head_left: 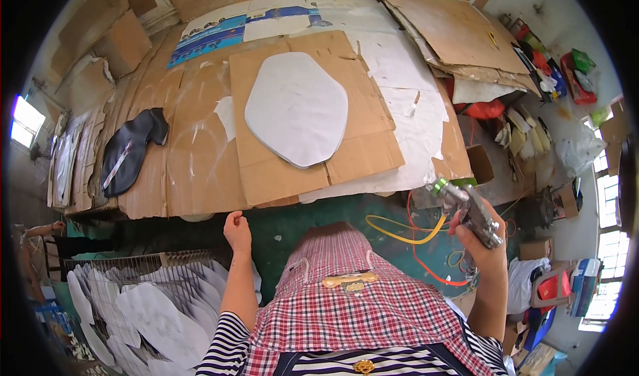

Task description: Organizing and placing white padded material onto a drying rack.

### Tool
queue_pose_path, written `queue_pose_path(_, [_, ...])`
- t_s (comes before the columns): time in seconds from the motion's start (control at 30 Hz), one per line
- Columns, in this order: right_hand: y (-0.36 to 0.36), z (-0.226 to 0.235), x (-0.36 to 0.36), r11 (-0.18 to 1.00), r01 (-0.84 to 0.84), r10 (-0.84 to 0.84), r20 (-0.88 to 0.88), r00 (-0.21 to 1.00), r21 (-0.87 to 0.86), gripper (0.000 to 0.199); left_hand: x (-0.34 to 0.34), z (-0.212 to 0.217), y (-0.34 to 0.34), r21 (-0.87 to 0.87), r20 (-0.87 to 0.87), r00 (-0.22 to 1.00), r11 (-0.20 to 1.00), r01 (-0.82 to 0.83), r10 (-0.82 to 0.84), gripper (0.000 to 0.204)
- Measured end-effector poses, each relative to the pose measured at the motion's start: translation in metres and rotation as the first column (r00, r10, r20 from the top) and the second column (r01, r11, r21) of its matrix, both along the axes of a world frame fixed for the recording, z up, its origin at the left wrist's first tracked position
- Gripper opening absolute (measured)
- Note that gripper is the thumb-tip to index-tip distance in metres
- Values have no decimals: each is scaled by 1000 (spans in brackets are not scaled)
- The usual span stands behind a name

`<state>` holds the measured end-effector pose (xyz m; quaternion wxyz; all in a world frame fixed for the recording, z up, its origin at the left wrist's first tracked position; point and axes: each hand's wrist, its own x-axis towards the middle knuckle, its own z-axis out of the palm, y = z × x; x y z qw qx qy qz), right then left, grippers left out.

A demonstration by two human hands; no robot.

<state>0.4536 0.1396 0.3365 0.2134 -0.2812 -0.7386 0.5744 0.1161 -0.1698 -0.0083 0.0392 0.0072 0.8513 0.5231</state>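
My right hand (484,243) is wrapped round a metal spray gun (471,215) with a green ring near its nozzle, held off the table's front right corner. A yellow hose (411,240) hangs in a loop beside the gun. My left hand (237,231) is curled closed just off the table's front edge, with nothing visible in it. Between and beyond the hands, a rounded white sheet (297,108) lies flat on a brown cardboard piece (271,185). Neither hand touches the sheet.
A black shaped piece (132,151) with a slim pale tool on it lies on the table's left. Stacked cardboard (459,29) sits at the far right. Below left, a wire rack (156,259) holds several white cut pieces. An orange hose (426,269) trails over the green floor.
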Motion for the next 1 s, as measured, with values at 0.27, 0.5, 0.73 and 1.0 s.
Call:
queue_pose_path(0.27, [0,-6,13,996,-86,81,125,989,30,54,-5,8,24,47,-50,997,997,54,-51,11])
queue_pose_path(0.5, [-7,-11,-29,986,-136,135,-22,991,-97,47,-11,29,66,15,-23,994,994,110,-109,14])
queue_pose_path(0.73, [9,-8,-21,999,-16,16,9,1000,-34,48,-20,60,119,-142,26,980,970,199,-197,16])
queue_pose_path(1.0, [14,-12,-25,982,-109,105,-34,994,-154,50,-38,76,176,-353,100,956,888,294,-277,25])
